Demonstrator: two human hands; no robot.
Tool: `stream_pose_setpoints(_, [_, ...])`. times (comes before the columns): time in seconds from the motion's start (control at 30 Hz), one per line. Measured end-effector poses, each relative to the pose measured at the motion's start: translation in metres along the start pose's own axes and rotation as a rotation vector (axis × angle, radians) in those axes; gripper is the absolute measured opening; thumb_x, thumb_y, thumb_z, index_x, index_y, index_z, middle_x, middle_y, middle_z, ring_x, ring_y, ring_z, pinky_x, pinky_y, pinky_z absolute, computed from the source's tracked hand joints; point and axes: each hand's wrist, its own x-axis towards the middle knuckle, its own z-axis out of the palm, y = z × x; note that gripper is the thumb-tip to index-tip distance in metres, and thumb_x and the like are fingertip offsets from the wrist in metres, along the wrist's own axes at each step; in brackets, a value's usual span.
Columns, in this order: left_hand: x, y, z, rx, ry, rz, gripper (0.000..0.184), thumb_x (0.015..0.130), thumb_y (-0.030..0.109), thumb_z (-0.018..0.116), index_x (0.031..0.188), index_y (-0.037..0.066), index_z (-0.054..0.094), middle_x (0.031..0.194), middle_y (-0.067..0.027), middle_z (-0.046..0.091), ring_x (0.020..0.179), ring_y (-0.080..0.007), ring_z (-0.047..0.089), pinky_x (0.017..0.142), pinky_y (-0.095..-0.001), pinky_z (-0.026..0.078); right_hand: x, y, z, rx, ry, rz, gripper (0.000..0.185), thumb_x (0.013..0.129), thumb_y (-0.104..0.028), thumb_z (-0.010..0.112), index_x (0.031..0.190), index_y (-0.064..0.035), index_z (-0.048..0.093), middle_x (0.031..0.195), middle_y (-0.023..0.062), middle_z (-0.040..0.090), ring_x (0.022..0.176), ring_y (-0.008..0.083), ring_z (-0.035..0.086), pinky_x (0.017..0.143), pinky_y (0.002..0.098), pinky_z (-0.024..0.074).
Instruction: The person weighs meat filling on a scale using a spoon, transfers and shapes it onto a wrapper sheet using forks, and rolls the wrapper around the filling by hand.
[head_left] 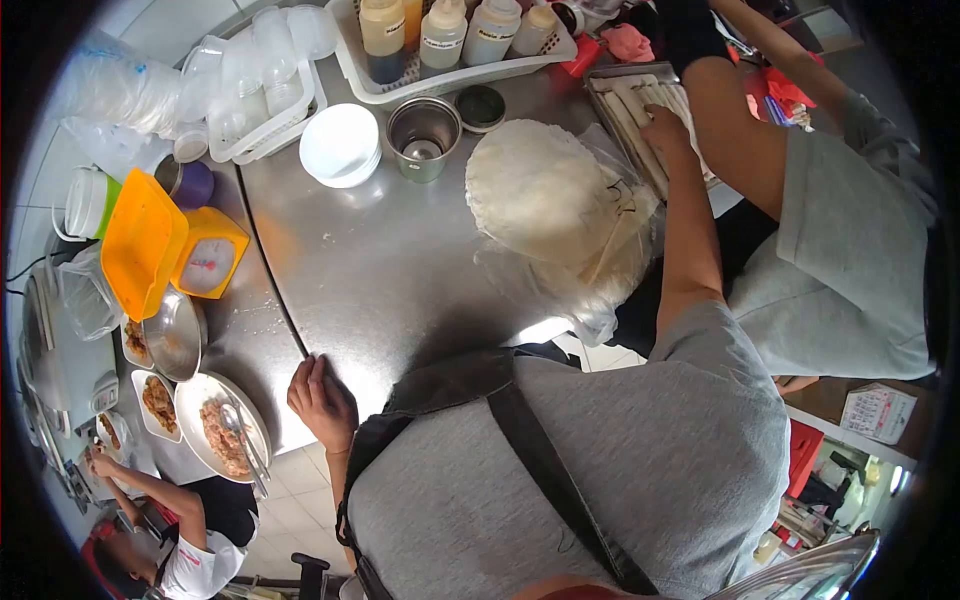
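My left hand [322, 402] lies on the near edge of the steel table, fingers stretched out and holding nothing. Over at the right, my right hand [668, 132] is inside a metal tray [628, 72] of long pale spring rolls [632, 118]. Its fingers curl at one roll; the fingertips are partly hidden. Beside the tray, a stack of round thin wrappers [535, 185] lies on crumpled clear plastic [595, 290]. Behind the stack stand a steel cup [424, 140] and a small dark lid [480, 106].
White bowls [340, 145] and a basket of sauce bottles [443, 38] stand at the back. A yellow scale [212, 255] is left. A plate of minced filling [222, 440] overhangs the left table's edge. A co-worker's arm [735, 130] crosses near the tray; another person [190, 530] is lower left.
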Motion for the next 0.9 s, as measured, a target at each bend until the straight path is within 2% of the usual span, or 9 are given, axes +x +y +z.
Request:
stream_pose_setpoints(0.1, [-0.002, -0.004, -0.001, 0.016, 0.000, 0.010, 0.035, 0.093, 0.003, 0.059, 0.127, 0.007, 0.067, 0.130, -0.0125, 0.066, 0.123, -0.0326, 0.058, 0.109, -0.0457, 0.037, -0.006, 0.000, 0.012, -0.150, 0.139, 0.086, 0.056, 0.078, -0.021, 0.076, 0.132, -0.0110, 0.067, 0.122, 0.0168, 0.068, 0.121, 0.0329, 0.063, 0.102, 0.0460, 0.0510])
stream_pose_setpoints(0.2, [0.001, -0.001, 0.000, 0.018, 0.006, 0.003, 0.035, 0.093, 0.003, 0.060, 0.127, 0.008, 0.068, 0.129, -0.0119, 0.066, 0.122, -0.0321, 0.058, 0.108, -0.0454, 0.038, -0.037, -0.019, 0.019, -0.084, 0.424, -0.210, 0.052, 0.078, -0.023, 0.082, 0.126, -0.0106, 0.068, 0.123, 0.0150, 0.066, 0.118, 0.0333, 0.063, 0.101, 0.0473, 0.0505])
stream_pose_setpoints(0.33, [0.000, -0.001, 0.001, 0.014, 0.025, -0.016, 0.034, 0.093, 0.003, 0.062, 0.125, 0.011, 0.070, 0.128, -0.0089, 0.067, 0.121, -0.0299, 0.060, 0.108, -0.0447, 0.038, -0.145, -0.102, 0.069, 0.652, -0.268, -0.598, 0.044, 0.076, -0.021, 0.086, 0.114, -0.0089, 0.068, 0.118, 0.0114, 0.065, 0.112, 0.0339, 0.061, 0.095, 0.0443, 0.0512])
stream_pose_setpoints(0.4, [0.000, -0.002, 0.000, 0.007, 0.020, -0.020, 0.034, 0.092, 0.004, 0.063, 0.125, 0.011, 0.070, 0.128, -0.0084, 0.067, 0.122, -0.0296, 0.060, 0.108, -0.0447, 0.038, -0.206, -0.144, 0.068, 0.378, -0.182, -0.795, 0.036, 0.078, -0.022, 0.085, 0.108, -0.0088, 0.070, 0.114, 0.0112, 0.065, 0.110, 0.0337, 0.061, 0.092, 0.0401, 0.0515])
stream_pose_setpoints(0.5, [-0.002, -0.003, 0.001, -0.020, 0.020, -0.026, 0.036, 0.090, 0.003, 0.065, 0.125, 0.011, 0.069, 0.128, -0.0083, 0.066, 0.122, -0.0302, 0.059, 0.107, -0.0457, 0.039, -0.216, -0.147, 0.091, 0.280, 0.027, -0.719, 0.035, 0.077, -0.025, 0.087, 0.104, -0.0091, 0.071, 0.106, 0.0106, 0.066, 0.100, 0.0366, 0.061, 0.090, 0.0371, 0.0512])
stream_pose_setpoints(0.6, [-0.002, -0.004, 0.000, -0.032, 0.039, -0.009, 0.037, 0.088, 0.002, 0.067, 0.124, 0.011, 0.069, 0.126, -0.0084, 0.067, 0.120, -0.0306, 0.060, 0.105, -0.0455, 0.041, -0.203, -0.135, 0.082, 0.420, -0.202, -0.524, 0.032, 0.080, -0.022, 0.085, 0.101, -0.0050, 0.069, 0.096, 0.0080, 0.067, 0.088, 0.0296, 0.064, 0.084, 0.0353, 0.0518])
stream_pose_setpoints(0.7, [-0.001, -0.003, -0.001, -0.032, 0.091, 0.018, 0.035, 0.087, 0.002, 0.069, 0.121, 0.011, 0.069, 0.126, -0.0075, 0.067, 0.119, -0.0295, 0.060, 0.103, -0.0441, 0.042, -0.209, -0.143, 0.051, 0.778, -0.192, -0.530, 0.024, 0.084, -0.015, 0.084, 0.097, -0.0030, 0.068, 0.092, 0.0037, 0.069, 0.085, 0.0200, 0.066, 0.081, 0.0333, 0.0533])
stream_pose_setpoints(0.8, [-0.003, -0.007, -0.001, -0.061, 0.102, 0.014, 0.033, 0.085, 0.002, 0.070, 0.117, 0.011, 0.070, 0.126, -0.0058, 0.067, 0.118, -0.0282, 0.060, 0.102, -0.0432, 0.042, -0.246, -0.183, 0.009, 1.276, -0.399, -0.264, 0.021, 0.085, -0.010, 0.083, 0.097, -0.0032, 0.068, 0.099, 0.0011, 0.070, 0.094, 0.0133, 0.065, 0.082, 0.0308, 0.0535])
stream_pose_setpoints(0.9, [-0.005, -0.007, -0.002, -0.083, 0.115, 0.007, 0.032, 0.085, 0.003, 0.069, 0.116, 0.010, 0.070, 0.125, -0.0062, 0.066, 0.118, -0.0287, 0.061, 0.103, -0.0434, 0.042, -0.282, -0.229, 0.035, 1.232, -0.308, -0.596, 0.026, 0.084, -0.012, 0.085, 0.103, -0.0087, 0.068, 0.124, 0.0075, 0.067, 0.110, 0.0144, 0.062, 0.091, 0.0324, 0.0529])
